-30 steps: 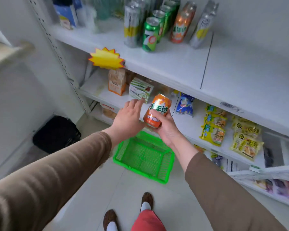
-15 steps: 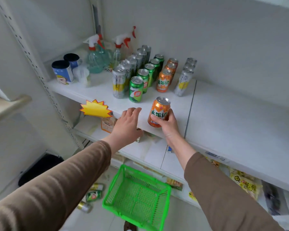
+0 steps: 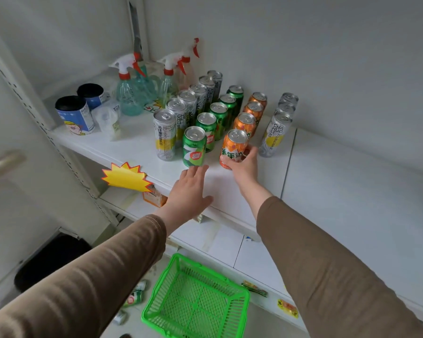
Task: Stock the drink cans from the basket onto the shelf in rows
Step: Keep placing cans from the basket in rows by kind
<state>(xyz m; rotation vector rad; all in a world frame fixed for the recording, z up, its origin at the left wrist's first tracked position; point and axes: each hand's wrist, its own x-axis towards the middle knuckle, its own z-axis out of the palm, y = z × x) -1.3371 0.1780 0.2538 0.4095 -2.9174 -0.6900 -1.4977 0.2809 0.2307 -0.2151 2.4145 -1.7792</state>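
While right hand (image 3: pixel 242 164) grips orange can (image 3: pixel 233 148) hiding its base, left hand (image 3: pixel 189 189) flat, fingers straight, floor cans (image 3: pixel 133 297) half hidden.

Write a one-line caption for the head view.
Right hand sets an orange can at the front of its row on the shelf; left hand open nearby.
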